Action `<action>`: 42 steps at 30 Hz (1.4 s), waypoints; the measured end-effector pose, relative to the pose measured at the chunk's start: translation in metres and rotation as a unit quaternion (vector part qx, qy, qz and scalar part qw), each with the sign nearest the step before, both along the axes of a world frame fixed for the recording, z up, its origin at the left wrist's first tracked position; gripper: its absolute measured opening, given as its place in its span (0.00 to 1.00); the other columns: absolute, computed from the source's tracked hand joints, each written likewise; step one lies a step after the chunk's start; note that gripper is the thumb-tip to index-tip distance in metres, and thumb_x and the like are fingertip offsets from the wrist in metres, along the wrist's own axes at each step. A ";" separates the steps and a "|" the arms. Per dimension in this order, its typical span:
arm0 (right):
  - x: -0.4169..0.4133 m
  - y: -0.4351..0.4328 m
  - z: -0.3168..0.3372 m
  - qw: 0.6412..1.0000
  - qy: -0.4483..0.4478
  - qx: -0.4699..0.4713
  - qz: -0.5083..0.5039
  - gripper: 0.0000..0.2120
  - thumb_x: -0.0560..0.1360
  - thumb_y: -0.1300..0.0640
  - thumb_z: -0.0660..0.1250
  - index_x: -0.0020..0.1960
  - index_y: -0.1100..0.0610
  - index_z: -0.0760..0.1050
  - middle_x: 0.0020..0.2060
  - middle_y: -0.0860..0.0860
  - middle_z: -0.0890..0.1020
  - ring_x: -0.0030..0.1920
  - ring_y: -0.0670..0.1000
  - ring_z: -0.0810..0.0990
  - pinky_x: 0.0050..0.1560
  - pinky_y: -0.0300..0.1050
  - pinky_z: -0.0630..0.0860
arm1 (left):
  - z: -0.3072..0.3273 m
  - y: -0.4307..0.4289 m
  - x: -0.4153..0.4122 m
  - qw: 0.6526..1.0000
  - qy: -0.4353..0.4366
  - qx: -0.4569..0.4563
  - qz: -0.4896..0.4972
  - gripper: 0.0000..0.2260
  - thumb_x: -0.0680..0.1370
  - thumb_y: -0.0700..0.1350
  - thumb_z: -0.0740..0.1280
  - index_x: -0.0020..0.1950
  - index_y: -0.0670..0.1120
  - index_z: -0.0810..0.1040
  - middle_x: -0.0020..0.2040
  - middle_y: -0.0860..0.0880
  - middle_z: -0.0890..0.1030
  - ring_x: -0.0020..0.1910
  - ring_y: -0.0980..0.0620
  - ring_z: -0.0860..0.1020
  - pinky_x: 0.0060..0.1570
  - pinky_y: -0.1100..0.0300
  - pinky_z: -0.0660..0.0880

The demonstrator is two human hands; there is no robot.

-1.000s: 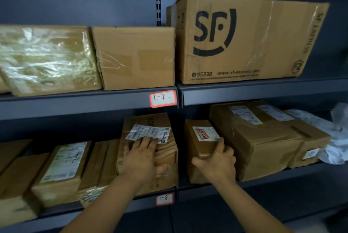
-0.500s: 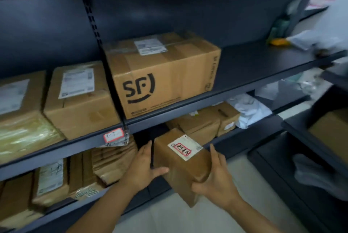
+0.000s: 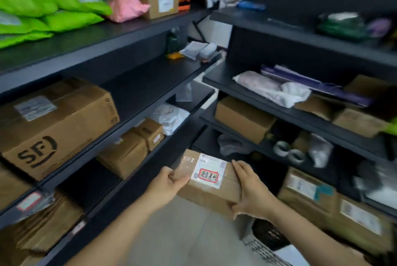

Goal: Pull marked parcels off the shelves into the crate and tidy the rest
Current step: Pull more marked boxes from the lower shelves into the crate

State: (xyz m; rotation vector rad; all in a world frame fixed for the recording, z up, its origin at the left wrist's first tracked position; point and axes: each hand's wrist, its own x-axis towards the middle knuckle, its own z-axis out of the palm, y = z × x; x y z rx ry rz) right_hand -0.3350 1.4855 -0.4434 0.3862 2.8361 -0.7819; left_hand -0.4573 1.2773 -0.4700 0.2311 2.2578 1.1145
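A small brown parcel (image 3: 206, 192) with a white label bearing red-framed handwriting hangs in the aisle between two shelf units, clear of the shelves. My left hand (image 3: 165, 186) grips its left end, thumb on top. My right hand (image 3: 251, 192) holds its right end, fingers along the top edge and thumb under the near corner. A dark perforated crate (image 3: 266, 242) sits on the floor just below and right of the parcel, partly hidden by my right forearm.
Left shelf unit holds an SF carton (image 3: 58, 128), brown boxes (image 3: 129, 154) and green mailers (image 3: 53, 7). Right shelf unit (image 3: 300, 113) carries boxes, soft bags and tape rolls (image 3: 290, 151). Labelled cartons (image 3: 322, 201) stand low right. Pale floor (image 3: 182, 233) lies between.
The parcel came off the lower left shelf and travelled right into the aisle in both hands. My view swung right, bringing the second shelf unit and the crate into sight.
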 end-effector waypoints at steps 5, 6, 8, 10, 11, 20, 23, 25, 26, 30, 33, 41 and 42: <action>0.085 0.066 0.035 0.995 0.039 0.041 -0.084 0.57 0.61 0.51 0.77 0.77 0.53 0.43 0.74 0.45 0.48 0.73 0.49 0.57 0.70 0.39 0.57 | 0.050 0.086 0.053 0.989 0.058 0.018 -0.133 0.23 0.74 0.54 0.70 0.64 0.48 0.67 0.54 0.53 0.76 0.50 0.56 0.75 0.43 0.65 0.70; 0.101 0.081 0.042 0.993 0.051 0.043 -0.097 0.56 0.61 0.51 0.77 0.77 0.54 0.44 0.74 0.45 0.49 0.72 0.49 0.57 0.69 0.39 0.58 | 0.058 0.103 0.061 0.986 0.057 0.026 -0.153 0.26 0.73 0.55 0.71 0.67 0.50 0.66 0.55 0.53 0.76 0.52 0.56 0.75 0.44 0.65 0.71; 0.133 0.113 0.056 0.988 0.086 0.053 -0.117 0.55 0.60 0.51 0.77 0.77 0.54 0.46 0.73 0.43 0.50 0.72 0.48 0.58 0.68 0.39 0.61 | 0.072 0.138 0.075 0.978 0.054 0.044 -0.195 0.37 0.69 0.56 0.74 0.73 0.55 0.60 0.59 0.54 0.75 0.56 0.56 0.75 0.51 0.61 0.73; 0.169 0.146 0.065 0.983 0.112 0.066 -0.128 0.54 0.60 0.52 0.77 0.77 0.53 0.48 0.73 0.43 0.51 0.71 0.47 0.60 0.66 0.39 0.64 | 0.083 0.176 0.092 0.965 0.089 0.051 -0.243 0.47 0.64 0.59 0.77 0.75 0.59 0.53 0.69 0.54 0.69 0.64 0.54 0.71 0.63 0.53 0.71; 0.187 0.161 0.068 0.982 0.119 0.069 -0.130 0.54 0.60 0.52 0.77 0.77 0.53 0.48 0.73 0.43 0.52 0.70 0.47 0.61 0.65 0.40 0.66 | 0.087 0.196 0.103 0.954 0.109 0.052 -0.273 0.50 0.62 0.59 0.78 0.76 0.59 0.50 0.72 0.55 0.64 0.68 0.54 0.67 0.67 0.52 0.67; 0.337 0.300 0.043 0.978 0.090 0.062 -0.176 0.55 0.61 0.50 0.78 0.77 0.51 0.46 0.72 0.41 0.50 0.69 0.47 0.62 0.65 0.44 0.69 | 0.074 0.374 0.226 0.868 0.220 0.019 -0.444 0.56 0.60 0.52 0.80 0.77 0.54 0.45 0.75 0.56 0.52 0.72 0.55 0.59 0.68 0.59 0.62; 0.360 0.325 0.020 0.980 0.051 0.030 -0.189 0.56 0.61 0.47 0.77 0.76 0.51 0.44 0.68 0.41 0.51 0.66 0.47 0.62 0.65 0.45 0.69 | 0.053 0.404 0.248 0.857 0.224 0.004 -0.463 0.54 0.59 0.53 0.80 0.76 0.55 0.50 0.73 0.57 0.57 0.69 0.56 0.63 0.65 0.60 0.64; 0.368 0.336 -0.003 0.977 0.033 0.030 -0.207 0.56 0.61 0.43 0.75 0.76 0.50 0.43 0.67 0.43 0.53 0.67 0.48 0.60 0.67 0.47 0.68 | 0.032 0.421 0.257 0.854 0.217 -0.002 -0.474 0.52 0.59 0.53 0.80 0.75 0.56 0.51 0.73 0.58 0.59 0.67 0.57 0.65 0.65 0.58 0.66; 0.370 0.339 -0.018 0.975 0.024 0.041 -0.216 0.56 0.61 0.41 0.75 0.76 0.50 0.44 0.68 0.45 0.54 0.67 0.49 0.59 0.68 0.48 0.66 | 0.021 0.428 0.260 0.852 0.213 -0.004 -0.479 0.51 0.59 0.53 0.80 0.74 0.56 0.52 0.72 0.58 0.60 0.66 0.57 0.66 0.64 0.58 0.68; 0.366 0.352 -0.078 0.966 -0.019 0.062 -0.251 0.53 0.60 0.38 0.73 0.75 0.50 0.47 0.68 0.48 0.58 0.67 0.51 0.60 0.68 0.51 0.65 | -0.034 0.455 0.266 0.848 0.196 -0.028 -0.492 0.48 0.60 0.53 0.79 0.72 0.57 0.54 0.70 0.58 0.62 0.63 0.57 0.67 0.62 0.56 0.70; 0.358 0.361 -0.125 0.958 -0.046 0.065 -0.276 0.50 0.58 0.36 0.72 0.72 0.49 0.52 0.66 0.47 0.64 0.63 0.50 0.64 0.65 0.48 0.68 | -0.085 0.469 0.263 0.856 0.173 -0.060 -0.483 0.49 0.63 0.52 0.78 0.75 0.58 0.49 0.75 0.56 0.56 0.69 0.54 0.63 0.67 0.50 0.68; 0.337 0.365 -0.232 0.899 -0.111 -0.023 -0.424 0.51 0.56 0.37 0.74 0.70 0.52 0.55 0.64 0.47 0.64 0.62 0.52 0.64 0.61 0.47 0.69 | -0.204 0.482 0.241 0.861 0.147 -0.150 -0.463 0.25 0.79 0.49 0.64 0.74 0.51 0.62 0.73 0.51 0.66 0.71 0.51 0.66 0.67 0.56 0.64; 0.338 0.361 -0.240 0.896 -0.121 -0.025 -0.428 0.51 0.56 0.38 0.74 0.71 0.52 0.54 0.65 0.47 0.63 0.63 0.52 0.64 0.62 0.48 0.69 | -0.215 0.479 0.238 0.862 0.140 -0.158 -0.461 0.22 0.79 0.49 0.63 0.73 0.50 0.64 0.71 0.50 0.69 0.69 0.51 0.68 0.66 0.57 0.66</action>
